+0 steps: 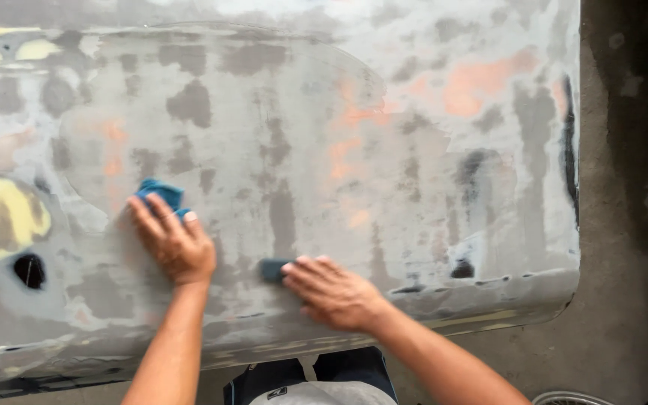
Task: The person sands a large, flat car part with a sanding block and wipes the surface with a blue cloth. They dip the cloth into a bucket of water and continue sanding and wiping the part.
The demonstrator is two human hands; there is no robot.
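While we lean over the panel (279,135), a broad grey sheet of bodywork mottled with orange, yellow and dark patches, both our arms reach forward from the bottom edge of the view and rest on its surface. Our left hand (174,240) lies palm down with the fingers spread and stretched forward, pressing flat on a blue cloth (160,193); the cloth shows just beyond the fingertips and is otherwise covered by the hand, so it is pinned beneath rather than clenched. The left forearm runs almost straight up from below. Our right hand (333,291) comes in at a slant from the lower right, knuckles up, fingers curled over a small dark block (273,269) that pokes out just past the fingertips on their left side; the fingers grasp it against the panel. The two hands lie near each other but apart, the block in the gap between them. A round black hole (29,270) sits well to the left of the left hand, beneath a yellow patch (5,214). Bare concrete floor (631,225) lies past the panel's right edge.
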